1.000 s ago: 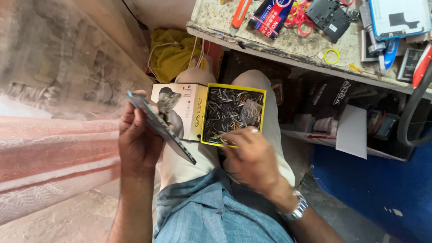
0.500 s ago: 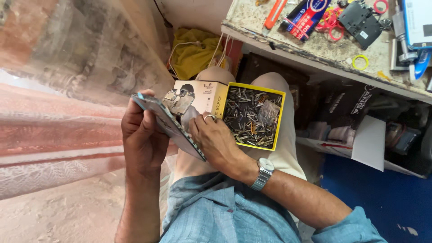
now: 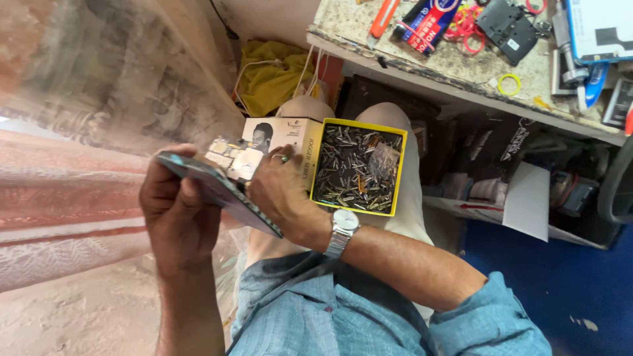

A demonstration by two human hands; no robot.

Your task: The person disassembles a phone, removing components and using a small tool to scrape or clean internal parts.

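My left hand (image 3: 175, 214) grips a thin flat opened phone (image 3: 224, 188), held tilted over my lap with its inner boards showing. My right hand (image 3: 280, 191) rests on the phone's upper face, fingers curled and pressing on the parts near its top end; whether it pinches a small piece I cannot tell. A silver watch sits on that wrist. Just right of the hands, a yellow-rimmed open box (image 3: 358, 170) full of several small metal parts lies on my thighs, its pale lid (image 3: 280, 135) folded to the left.
A cluttered worktop (image 3: 455, 66) runs along the upper right, with an orange-handled tool (image 3: 382, 18), a black part (image 3: 508, 29), rubber rings and a red-blue packet. Shelves with boxes lie beneath it. A yellow cloth (image 3: 270, 79) lies beyond my knees. Patterned fabric hangs at left.
My right hand left the box of parts and came across to the phone, where it now presses on the top face. The left hand kept holding the phone.
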